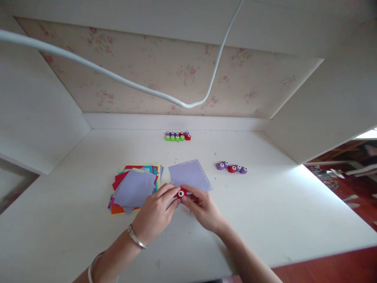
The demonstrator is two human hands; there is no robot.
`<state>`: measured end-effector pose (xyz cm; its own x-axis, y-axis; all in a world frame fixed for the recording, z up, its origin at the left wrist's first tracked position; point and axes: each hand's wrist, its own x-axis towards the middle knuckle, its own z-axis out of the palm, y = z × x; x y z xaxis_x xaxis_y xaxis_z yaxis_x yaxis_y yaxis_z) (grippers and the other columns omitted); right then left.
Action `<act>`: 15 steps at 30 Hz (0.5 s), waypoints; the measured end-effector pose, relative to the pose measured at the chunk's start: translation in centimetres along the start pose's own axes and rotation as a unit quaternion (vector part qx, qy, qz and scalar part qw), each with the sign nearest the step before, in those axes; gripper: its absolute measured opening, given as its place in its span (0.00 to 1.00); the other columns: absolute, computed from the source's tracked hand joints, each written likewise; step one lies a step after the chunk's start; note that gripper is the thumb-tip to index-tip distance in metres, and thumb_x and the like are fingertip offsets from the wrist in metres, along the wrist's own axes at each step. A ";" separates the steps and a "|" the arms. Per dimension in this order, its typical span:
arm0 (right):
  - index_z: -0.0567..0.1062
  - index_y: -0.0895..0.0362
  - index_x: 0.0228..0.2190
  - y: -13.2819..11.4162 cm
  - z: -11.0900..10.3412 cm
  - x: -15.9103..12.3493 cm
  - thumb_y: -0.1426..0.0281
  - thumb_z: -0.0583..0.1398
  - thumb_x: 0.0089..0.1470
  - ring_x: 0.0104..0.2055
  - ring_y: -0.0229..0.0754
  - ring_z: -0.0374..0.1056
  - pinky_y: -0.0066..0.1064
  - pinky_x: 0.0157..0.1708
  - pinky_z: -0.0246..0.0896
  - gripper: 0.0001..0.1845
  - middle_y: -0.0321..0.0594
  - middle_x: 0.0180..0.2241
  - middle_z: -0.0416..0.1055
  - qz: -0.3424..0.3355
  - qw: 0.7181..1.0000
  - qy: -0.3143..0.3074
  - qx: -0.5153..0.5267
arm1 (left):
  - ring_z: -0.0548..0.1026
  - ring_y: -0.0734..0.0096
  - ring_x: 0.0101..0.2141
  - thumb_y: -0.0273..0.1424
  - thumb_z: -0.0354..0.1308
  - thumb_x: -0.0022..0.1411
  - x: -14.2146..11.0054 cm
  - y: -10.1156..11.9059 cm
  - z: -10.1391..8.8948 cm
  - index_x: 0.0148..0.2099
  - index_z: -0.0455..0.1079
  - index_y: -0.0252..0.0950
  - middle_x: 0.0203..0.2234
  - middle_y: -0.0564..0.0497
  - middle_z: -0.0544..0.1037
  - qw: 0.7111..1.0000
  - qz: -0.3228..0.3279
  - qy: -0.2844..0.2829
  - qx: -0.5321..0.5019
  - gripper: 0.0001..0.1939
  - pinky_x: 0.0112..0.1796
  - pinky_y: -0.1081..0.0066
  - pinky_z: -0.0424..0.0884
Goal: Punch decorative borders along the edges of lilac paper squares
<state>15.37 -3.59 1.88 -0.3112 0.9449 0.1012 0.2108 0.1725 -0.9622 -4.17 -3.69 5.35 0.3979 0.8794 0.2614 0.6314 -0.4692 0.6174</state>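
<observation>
A small red paper punch (181,193) with a white-and-black top is gripped between the fingers of my left hand (156,212) and my right hand (206,208). It sits at the near edge of a purple sheet of paper (190,175). Small punched holes run along the sheet's far and right edges. Both hands are closed around the punch, the right thumb pressed near its top. Left of the sheet, near my left hand, lies a loose stack of coloured paper (135,188) topped by a purple sheet.
Several purple punches (220,166) and a red one (232,169) stand to the right. Green, purple and red punches (177,137) form rows at the back. Tiny paper bits dot the white table (265,220). A white cable (132,85) hangs across the upper view.
</observation>
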 end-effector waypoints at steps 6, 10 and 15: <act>0.74 0.53 0.50 0.1 -0.4 -1.8 0.59 0.63 0.57 0.40 0.44 0.75 0.35 0.39 0.74 0.21 0.41 0.41 0.78 0.040 0.994 0.006 0.097 | 0.76 0.67 0.48 0.29 0.54 0.69 -0.1 0.1 2.1 0.57 0.69 0.39 0.49 0.47 0.77 0.997 0.058 0.028 -0.032 0.16 0.51 0.68 0.74; 0.76 0.53 0.47 0.4 -2.2 -2.8 0.59 0.64 0.56 0.40 0.44 0.75 0.34 0.39 0.72 0.18 0.43 0.42 0.77 0.059 0.994 0.072 0.060 | 0.74 0.66 0.52 0.30 0.55 0.68 -0.3 -0.1 2.7 0.59 0.68 0.41 0.52 0.48 0.75 0.994 0.062 0.015 -0.089 0.18 0.54 0.67 0.72; 0.77 0.55 0.47 1.9 -8.2 -3.6 0.54 0.65 0.51 0.40 0.46 0.74 0.37 0.41 0.69 0.25 0.45 0.40 0.78 0.087 0.953 0.289 -0.021 | 0.78 0.72 0.40 0.32 0.53 0.69 -0.7 -1.0 2.3 0.52 0.72 0.42 0.47 0.49 0.76 0.991 -0.002 0.016 -0.136 0.12 0.45 0.71 0.76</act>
<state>24.46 -4.37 1.72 0.2908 0.9538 0.0755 0.2532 -0.0006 -0.9674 -3.56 -3.99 2.81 0.3711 0.8854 0.2798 0.4284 -0.4306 0.7944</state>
